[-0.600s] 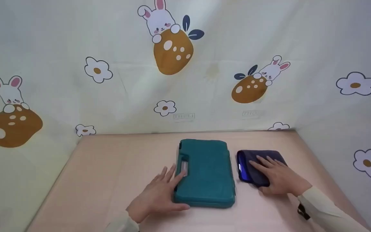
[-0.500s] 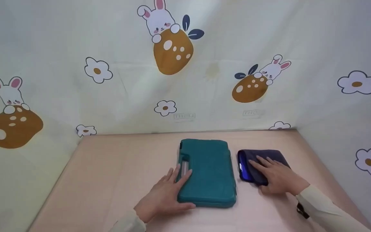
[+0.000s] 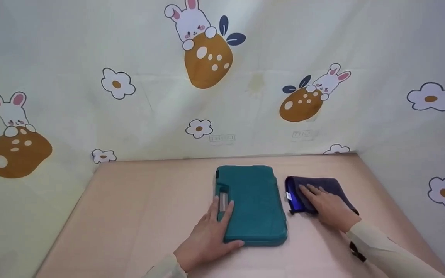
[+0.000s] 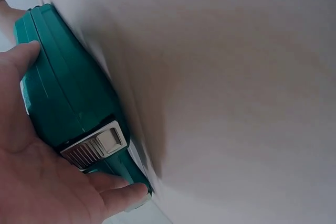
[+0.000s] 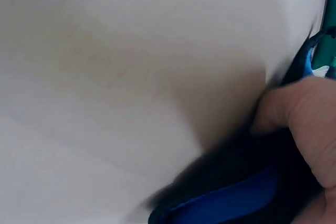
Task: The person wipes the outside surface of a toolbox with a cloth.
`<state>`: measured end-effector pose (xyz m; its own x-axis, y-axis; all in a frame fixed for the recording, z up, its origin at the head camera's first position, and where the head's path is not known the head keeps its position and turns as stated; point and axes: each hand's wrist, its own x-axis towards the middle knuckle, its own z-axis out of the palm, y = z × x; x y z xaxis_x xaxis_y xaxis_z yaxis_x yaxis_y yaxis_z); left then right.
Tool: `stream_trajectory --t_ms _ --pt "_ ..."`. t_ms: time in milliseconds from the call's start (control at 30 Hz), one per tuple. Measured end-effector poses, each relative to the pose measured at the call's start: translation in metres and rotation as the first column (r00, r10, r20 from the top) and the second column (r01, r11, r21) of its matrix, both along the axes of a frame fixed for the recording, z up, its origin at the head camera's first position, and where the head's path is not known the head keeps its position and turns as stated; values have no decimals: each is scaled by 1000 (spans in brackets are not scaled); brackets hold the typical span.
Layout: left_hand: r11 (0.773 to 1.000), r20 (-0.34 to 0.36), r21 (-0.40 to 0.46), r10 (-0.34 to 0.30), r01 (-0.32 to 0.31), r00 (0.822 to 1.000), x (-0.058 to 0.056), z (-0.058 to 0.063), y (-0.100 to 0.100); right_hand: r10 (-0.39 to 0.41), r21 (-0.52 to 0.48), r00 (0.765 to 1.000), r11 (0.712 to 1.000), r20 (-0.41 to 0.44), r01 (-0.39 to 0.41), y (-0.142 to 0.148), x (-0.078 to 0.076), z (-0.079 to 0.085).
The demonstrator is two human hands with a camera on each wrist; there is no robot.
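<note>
In the head view a teal plastic carrying case [image 3: 251, 204] lies flat on the table, its handle towards the left. My left hand [image 3: 209, 235] rests on its near left corner, fingers straight beside the handle opening and thumb along the front edge. A pale latch [image 4: 97, 145] shows on the case side in the left wrist view. To the right is a dark blue folded fabric pouch [image 3: 332, 185] with bright blue inside and a white tag. My right hand [image 3: 330, 206] holds it, fingers across the top; the thumb [image 5: 278, 108] presses its edge in the right wrist view.
The table [image 3: 129, 216] has a pale pink cover. Behind it and on both sides hangs a pale cloth [image 3: 149, 108] printed with rabbits and flowers. A narrow gap separates case and pouch.
My left hand has moved right and farther onto the case, which has shifted slightly right. The pouch has turned and moved a little away under my right hand, showing its near right corner.
</note>
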<state>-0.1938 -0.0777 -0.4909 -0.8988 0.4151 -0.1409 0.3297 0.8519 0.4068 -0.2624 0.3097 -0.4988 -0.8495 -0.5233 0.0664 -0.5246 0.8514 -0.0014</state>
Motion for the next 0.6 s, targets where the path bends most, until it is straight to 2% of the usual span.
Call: stream_trajectory --t_ms 200,333,600 --pt "1000 -36 3 -22 22 999 0 0 -1 -54 -62 999 997 8 54 0 -2 9" --pt "1000 -27 2 -23 23 999 -1 0 -1 -99 -108 995 989 15 100 -2 -3 20" --pt "999 -9 26 -18 18 1000 -2 -1 -2 -191 -258 981 947 26 192 -18 -11 54"
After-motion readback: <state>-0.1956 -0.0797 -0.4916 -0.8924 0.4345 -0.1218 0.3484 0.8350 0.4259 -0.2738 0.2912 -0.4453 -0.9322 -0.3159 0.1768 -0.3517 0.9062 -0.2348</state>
